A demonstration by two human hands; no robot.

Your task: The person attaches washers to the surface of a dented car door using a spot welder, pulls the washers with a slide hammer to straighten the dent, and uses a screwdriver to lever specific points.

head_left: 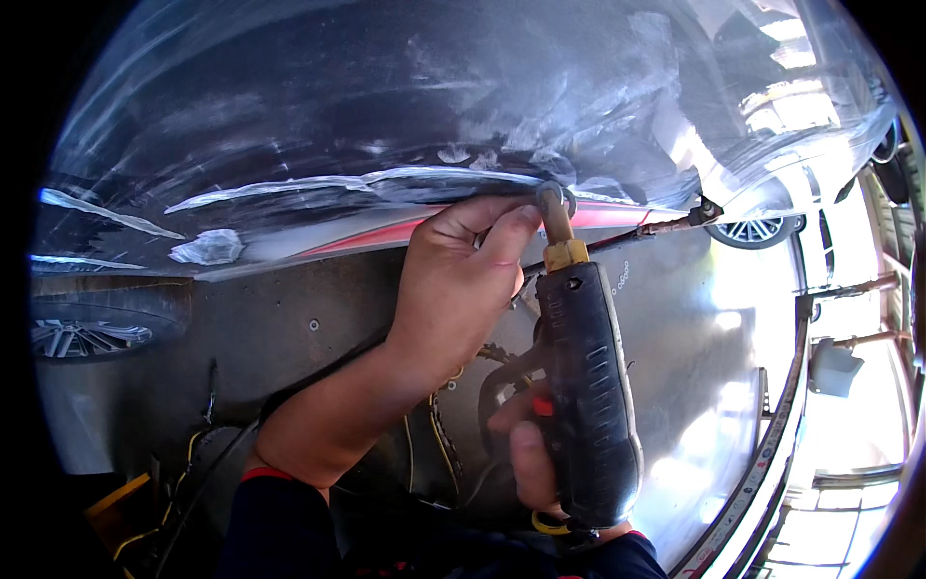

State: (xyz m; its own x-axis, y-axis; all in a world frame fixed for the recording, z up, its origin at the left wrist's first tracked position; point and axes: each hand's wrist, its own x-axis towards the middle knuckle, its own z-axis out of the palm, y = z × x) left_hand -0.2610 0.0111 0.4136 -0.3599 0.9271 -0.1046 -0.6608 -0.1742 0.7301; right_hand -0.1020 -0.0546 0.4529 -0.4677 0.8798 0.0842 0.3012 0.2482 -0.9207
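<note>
A dark, scuffed car body panel (415,106) fills the upper view, with pale streaks (357,181) along a crease and a red strip (391,230) below. My right hand (531,458) is closed on the handle of a black gun-like tool (588,386), partly hidden behind its body. The tool's brass-coloured tip (558,222) points up at the crease, beside a small round piece. My left hand (463,275) is closed with thumb and finger at that tip; what they grip is too hidden to name.
A metal rod with a fitting (675,222) runs along the panel's lower edge. Car wheels (757,232) show at right and lower left. Hoses and cables (434,425) and small washers (313,325) lie on the grey floor (270,338). A long rail (772,444) curves along the right.
</note>
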